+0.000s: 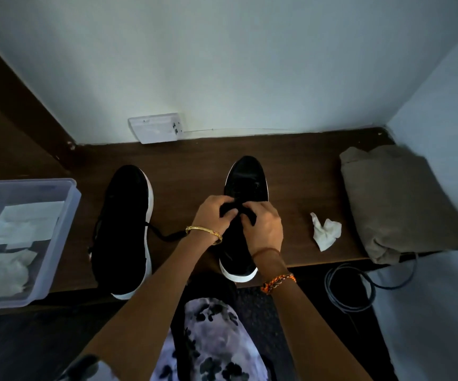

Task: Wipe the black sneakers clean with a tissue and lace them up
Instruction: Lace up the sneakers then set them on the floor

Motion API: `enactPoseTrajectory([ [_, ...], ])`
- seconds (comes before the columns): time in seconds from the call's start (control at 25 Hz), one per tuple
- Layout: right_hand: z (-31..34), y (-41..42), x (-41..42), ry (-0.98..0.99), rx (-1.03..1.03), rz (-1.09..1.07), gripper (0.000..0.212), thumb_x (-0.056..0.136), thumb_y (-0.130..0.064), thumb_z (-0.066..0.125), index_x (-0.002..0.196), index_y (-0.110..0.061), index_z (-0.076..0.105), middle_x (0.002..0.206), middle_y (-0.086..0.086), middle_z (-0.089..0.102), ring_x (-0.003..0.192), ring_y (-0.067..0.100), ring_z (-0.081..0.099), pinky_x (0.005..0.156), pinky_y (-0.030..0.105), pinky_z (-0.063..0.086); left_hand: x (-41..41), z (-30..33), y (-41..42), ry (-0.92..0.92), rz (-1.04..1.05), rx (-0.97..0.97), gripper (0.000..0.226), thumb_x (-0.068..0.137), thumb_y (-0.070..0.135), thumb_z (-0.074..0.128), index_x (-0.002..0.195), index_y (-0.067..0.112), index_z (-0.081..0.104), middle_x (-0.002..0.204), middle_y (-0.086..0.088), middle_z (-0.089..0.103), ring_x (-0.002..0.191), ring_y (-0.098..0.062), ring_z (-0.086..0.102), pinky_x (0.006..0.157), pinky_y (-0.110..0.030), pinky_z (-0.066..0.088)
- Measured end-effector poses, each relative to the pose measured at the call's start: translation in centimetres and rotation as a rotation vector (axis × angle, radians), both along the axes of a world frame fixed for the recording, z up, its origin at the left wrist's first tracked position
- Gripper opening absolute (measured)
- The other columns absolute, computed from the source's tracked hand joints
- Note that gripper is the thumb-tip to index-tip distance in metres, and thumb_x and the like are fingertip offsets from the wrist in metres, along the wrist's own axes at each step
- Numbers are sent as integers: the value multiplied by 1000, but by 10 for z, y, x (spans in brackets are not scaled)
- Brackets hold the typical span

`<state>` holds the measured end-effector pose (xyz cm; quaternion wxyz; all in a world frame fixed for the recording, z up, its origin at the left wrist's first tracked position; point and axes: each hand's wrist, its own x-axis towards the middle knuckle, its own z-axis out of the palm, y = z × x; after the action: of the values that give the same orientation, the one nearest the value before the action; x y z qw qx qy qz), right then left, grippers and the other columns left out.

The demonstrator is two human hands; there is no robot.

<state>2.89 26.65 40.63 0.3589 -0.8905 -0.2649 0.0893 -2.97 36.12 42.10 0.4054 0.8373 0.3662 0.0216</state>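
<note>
Fingers [229, 213] of the left hand [214, 214] curl tight and pinch a black lace [226, 209] over the middle of the right-hand sneaker [245, 182], and the right hand [263, 229] is bunched just beside it, its fingers [250, 209] nipping lace as well, knuckles nearly touching. That sneaker sits toe-to-wall on the dark wood-grain surface [195, 171], matte black upper, a thin white rim round the toe and a thick white sole at the heel, which hangs a little over the near edge. Its twin, the left-hand sneaker [125, 215], lies well apart to the left, same black fabric, white sole curving down its side, and a loose flat lace [164, 235] trails off it toward the left wrist. A gold bangle [204, 233] rings that wrist; an orange braided band [277, 280] wraps the right forearm. A crumpled white tissue [325, 232] lies right of the hands, soft and creased. Further right, a slumped olive-grey cloth bag [398, 202]. Far left, a translucent plastic tub [57, 229] holds folded and wadded white tissues [24, 224]. A white socket plate [156, 127] sits low on the pale wall.
</note>
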Motion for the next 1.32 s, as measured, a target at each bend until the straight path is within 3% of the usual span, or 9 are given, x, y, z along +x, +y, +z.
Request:
enactPoseTrajectory([
  [0.24,-4,-2,-2,80,179,-162,12,85,-7,58,94,-4,65,95,14,67,87,26,62,74,23,41,-4,7,9,26,-9,-16,29,91,25,56,95,-2,66,75,-4,61,73,-16,57,61,-22,37],
  [0.36,2,-1,7,451,402,-398,13,89,-8,50,84,-18,57,85,3,62,85,20,59,83,32,49,-5,24,13,23,-5,-220,21,90,21,57,75,8,64,61,3,52,60,-5,49,58,-17,38],
  [0.44,15,-7,13,724,610,-490,26,91,-5,44,75,-25,49,78,-3,54,75,14,55,70,33,52,-9,34,18,136,-117,-114,22,89,23,58,71,10,62,58,3,50,59,-8,49,55,-17,36],
  [0.6,64,-26,19,970,1009,-488,26,95,-7,38,76,-22,47,77,1,49,67,13,51,64,31,48,-21,59,21,404,-203,295,26,84,28,58,67,8,60,68,-6,60,79,-28,61,65,-30,45],
  [0.72,92,-43,38,882,1173,-469,19,97,-16,43,79,-19,50,79,0,50,70,14,52,66,31,50,-29,72,19,482,-115,506,30,85,28,56,100,4,65,106,-13,66,103,-32,62,81,-34,50],
  [0.88,92,-62,46,591,715,-507,34,87,12,41,103,-14,56,105,3,55,95,18,53,69,24,50,-38,68,18,395,-36,367,24,84,22,57,93,2,67,102,-15,68,100,-32,63,79,-34,50],
  [1.0,70,-64,34,373,289,-459,45,82,9,41,118,-13,56,128,7,53,114,25,53,92,33,48,-34,54,9,226,-8,249,15,85,16,57,93,9,69,102,-12,69,103,-29,64,88,-34,50],
  [1.16,45,-53,26,252,29,-252,40,80,4,46,114,-13,61,127,10,55,117,29,49,98,34,42,-22,36,4,105,-19,130,37,91,7,52,127,9,54,130,-10,57,122,-24,52,105,-32,39],
  [1.32,20,-34,25,325,-73,-66,38,89,-8,47,124,-19,56,123,15,60,119,31,48,99,34,41,-5,20,10,160,-74,95,44,95,8,45,139,10,42,141,-10,48,131,-24,45,110,-32,34],
])
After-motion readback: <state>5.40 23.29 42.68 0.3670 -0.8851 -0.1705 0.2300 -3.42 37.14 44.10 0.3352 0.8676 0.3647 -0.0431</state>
